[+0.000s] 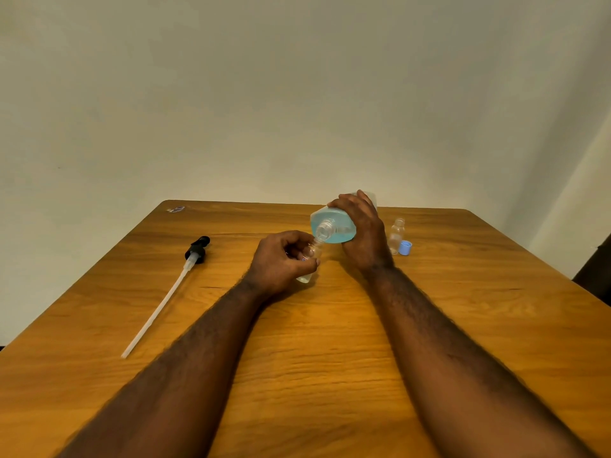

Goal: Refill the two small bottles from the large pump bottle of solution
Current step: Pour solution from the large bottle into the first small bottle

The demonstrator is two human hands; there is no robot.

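Note:
My right hand grips the large clear bottle of blue solution, tipped over with its open neck pointing down and towards me. My left hand holds a small clear bottle just below that neck, its mouth touching the large bottle's opening. A little liquid shows at the small bottle's bottom. A second small clear bottle stands upright and uncapped to the right, with a blue cap beside it. The black pump head with its long white tube lies on the table at the left.
The wooden table ends at a plain wall behind. A small dark-and-white scrap lies at the far left corner. A dark object shows past the table's right edge.

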